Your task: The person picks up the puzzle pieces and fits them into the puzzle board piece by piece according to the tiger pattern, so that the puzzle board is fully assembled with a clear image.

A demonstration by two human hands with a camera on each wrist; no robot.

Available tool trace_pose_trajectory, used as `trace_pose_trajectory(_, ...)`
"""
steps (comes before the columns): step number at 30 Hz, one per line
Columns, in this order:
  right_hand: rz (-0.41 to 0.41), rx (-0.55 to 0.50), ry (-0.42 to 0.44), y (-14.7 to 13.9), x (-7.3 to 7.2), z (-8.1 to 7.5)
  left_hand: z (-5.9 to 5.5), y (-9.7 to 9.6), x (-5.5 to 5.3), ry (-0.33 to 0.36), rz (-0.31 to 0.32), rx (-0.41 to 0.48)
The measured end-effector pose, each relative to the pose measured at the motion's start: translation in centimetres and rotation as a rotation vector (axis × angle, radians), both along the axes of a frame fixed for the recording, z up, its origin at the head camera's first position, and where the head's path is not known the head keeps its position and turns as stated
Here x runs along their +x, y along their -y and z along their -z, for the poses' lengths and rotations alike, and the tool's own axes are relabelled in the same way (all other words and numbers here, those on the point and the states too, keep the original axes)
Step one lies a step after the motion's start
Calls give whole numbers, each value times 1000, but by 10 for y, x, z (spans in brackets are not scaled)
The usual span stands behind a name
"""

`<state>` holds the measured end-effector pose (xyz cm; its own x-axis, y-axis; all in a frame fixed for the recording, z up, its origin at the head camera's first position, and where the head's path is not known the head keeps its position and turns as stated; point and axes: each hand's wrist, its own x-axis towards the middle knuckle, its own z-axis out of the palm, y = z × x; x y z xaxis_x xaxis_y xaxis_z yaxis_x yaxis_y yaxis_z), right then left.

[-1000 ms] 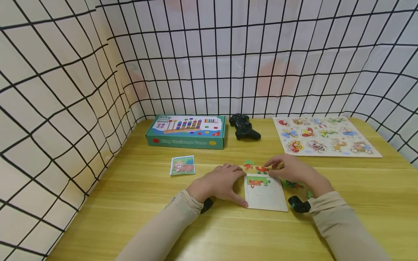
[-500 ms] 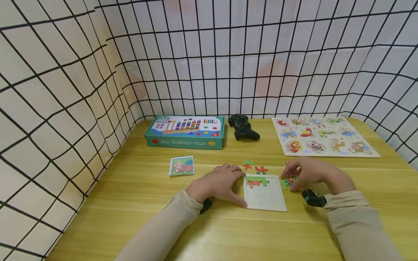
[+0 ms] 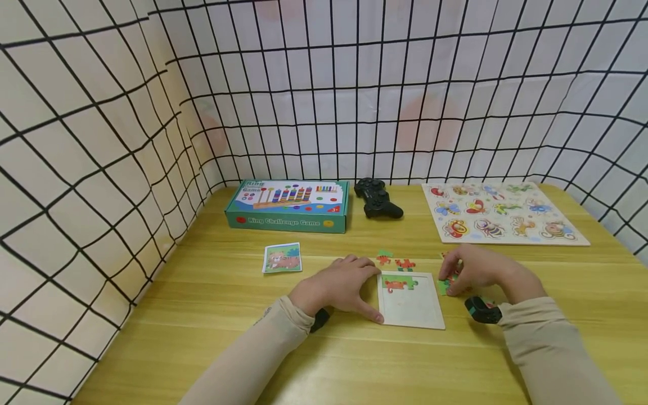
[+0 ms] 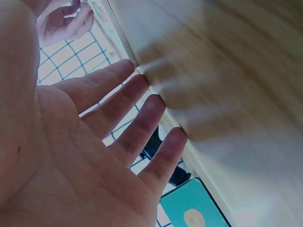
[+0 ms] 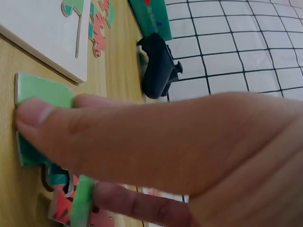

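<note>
Head view, wooden table (image 3: 324,360), black-gridded walls (image 3: 314,107), left hand (image 3: 340,285) spread, right hand (image 3: 481,273) pinching puzzle piece (image 5: 43,90)

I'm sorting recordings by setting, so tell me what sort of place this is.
Probably a play or recording booth: a yellow wood-grain table backed by a white backdrop with black grid lines, with a square pale wooden puzzle tray and a green rectangular game box on it.
</note>
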<state>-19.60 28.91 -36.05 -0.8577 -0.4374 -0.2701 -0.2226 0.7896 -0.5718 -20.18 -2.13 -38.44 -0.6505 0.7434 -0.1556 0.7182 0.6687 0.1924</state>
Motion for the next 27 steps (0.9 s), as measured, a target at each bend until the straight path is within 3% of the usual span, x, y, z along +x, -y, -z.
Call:
trace_pose_trajectory(17, 77, -45, -100, -2, -3, 3, -1, -2, 0, 19, -2, -12)
trace_pose_trajectory(27, 69, -41, -114, -2, -4, 1, -3, 2, -1, 51, 4, -8)
